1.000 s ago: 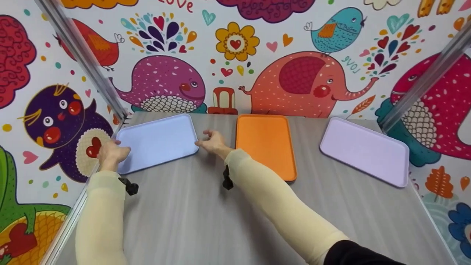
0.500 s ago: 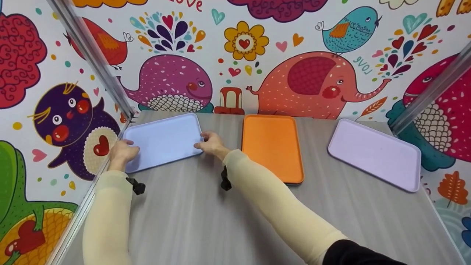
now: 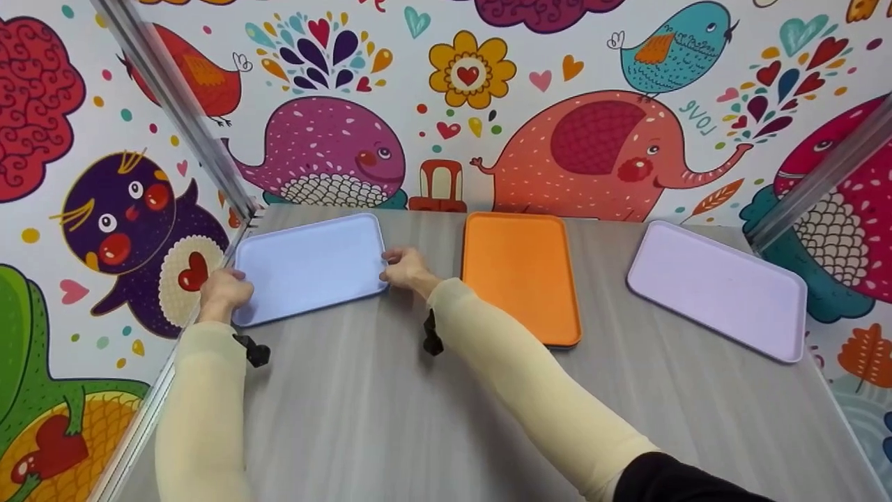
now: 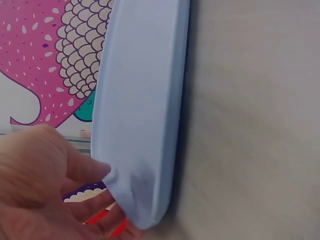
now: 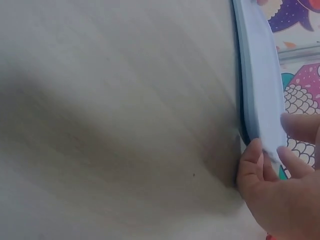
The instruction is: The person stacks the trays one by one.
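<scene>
A light blue tray (image 3: 310,268) lies at the back left of the table, with one hand at each short end. My left hand (image 3: 224,289) grips its left end; in the left wrist view the thumb (image 4: 90,167) lies over the rim while the other fingers reach beneath the end. At the opposite end, my right hand (image 3: 410,268) holds the rim near the front corner. The right wrist view shows its fingers (image 5: 251,165) curled against the tray's edge and its thumb (image 5: 300,126) above.
An orange tray (image 3: 519,272), with a darker edge showing beneath it, lies right of my right hand. Farther right is a lilac tray (image 3: 718,286), set at an angle. Patterned walls and metal posts (image 3: 188,111) bound the grey table (image 3: 348,418).
My right hand has moved onto the blue tray's right end, and its fingers have closed there. The left thumb has come down on the left rim. The head view has shifted slightly.
</scene>
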Demonstrator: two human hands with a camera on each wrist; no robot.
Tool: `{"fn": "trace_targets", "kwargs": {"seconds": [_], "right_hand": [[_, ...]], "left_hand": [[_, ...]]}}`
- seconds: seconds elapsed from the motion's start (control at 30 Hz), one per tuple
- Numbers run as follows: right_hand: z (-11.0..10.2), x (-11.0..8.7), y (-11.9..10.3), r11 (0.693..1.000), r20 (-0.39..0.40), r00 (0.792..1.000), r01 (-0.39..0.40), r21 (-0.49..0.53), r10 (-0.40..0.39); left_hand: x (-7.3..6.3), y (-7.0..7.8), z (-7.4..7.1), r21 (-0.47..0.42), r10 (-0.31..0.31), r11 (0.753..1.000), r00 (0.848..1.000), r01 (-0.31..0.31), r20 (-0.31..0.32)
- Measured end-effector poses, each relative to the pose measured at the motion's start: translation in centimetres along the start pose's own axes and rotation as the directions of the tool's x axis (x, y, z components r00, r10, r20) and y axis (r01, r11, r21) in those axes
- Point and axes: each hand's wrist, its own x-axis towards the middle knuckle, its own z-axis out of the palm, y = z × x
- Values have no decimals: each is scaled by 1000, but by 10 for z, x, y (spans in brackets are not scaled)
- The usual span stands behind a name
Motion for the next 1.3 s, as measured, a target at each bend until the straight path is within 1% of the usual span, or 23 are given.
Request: {"fn": "trace_targets", "kwargs": {"seconds": [0.13, 0.27, 0.37, 0.47, 0.57, 0.67, 0.73, 0.8, 0.87, 0.93, 1.0, 1.07, 1.1, 1.13, 1.23, 1.27, 1.3], "right_hand": [[-6, -5, 4, 1000, 31, 999, 12, 14, -12], [-12, -10, 6, 998, 48, 997, 54, 17, -55], [-17, -13, 7, 996, 50, 996, 76, 48, -79], [-23, -15, 9, 990, 48, 994, 91, 110, -97], [-29, -18, 11, 981, 41, 993, 99, 167, -107], [-35, -22, 14, 971, 53, 993, 95, 221, -109], [-40, -24, 14, 965, 66, 991, 94, 246, -113], [-44, -27, 12, 958, 81, 990, 94, 271, -120], [-49, -30, 10, 953, 90, 987, 102, 286, -132], [-54, -33, 8, 946, 91, 984, 118, 302, -152], [-60, -36, 7, 936, 90, 981, 132, 327, -170], [-67, -39, 7, 927, 82, 980, 142, 346, -181], [-70, -40, 7, 923, 78, 980, 142, 359, -181], [-74, -41, 7, 918, 76, 981, 141, 372, -181], [-83, -46, 9, 901, 74, 981, 134, 412, -179], [-86, -47, 9, 897, 73, 981, 133, 422, -180], [-89, -48, 10, 892, 71, 981, 133, 432, -181]], "left_hand": [[-4, -4, -2, 0, 13, 1000, 1000, -13, -3], [-7, -5, -4, -14, 47, 999, 999, -47, 2], [-9, -5, -7, -35, 48, 998, 999, -48, 18], [-12, -3, -10, -63, 52, 997, 998, -50, 38], [-12, -1, -13, -112, 81, 991, 996, -75, 47], [-11, 1, -14, -172, 115, 979, 993, -106, 40], [-13, 1, -15, -226, 125, 968, 991, -112, 45], [-15, 0, -17, -304, 121, 948, 991, -97, 62], [-20, -2, -21, -392, 121, 917, 988, -73, 99], [-26, -2, -24, -480, 116, 876, 985, -41, 128], [-31, -1, -24, -542, 113, 840, 983, -18, 143], [-36, 2, -22, -607, 111, 795, 983, -1, 144], [-39, 4, -20, -643, 105, 766, 984, 12, 142], [-41, 6, -18, -683, 103, 731, 985, 18, 137], [-48, 12, -12, -792, 101, 610, 988, 34, 121], [-51, 15, -10, -819, 99, 573, 988, 37, 115], [-54, 17, -9, -838, 98, 544, 989, 38, 108]]}}
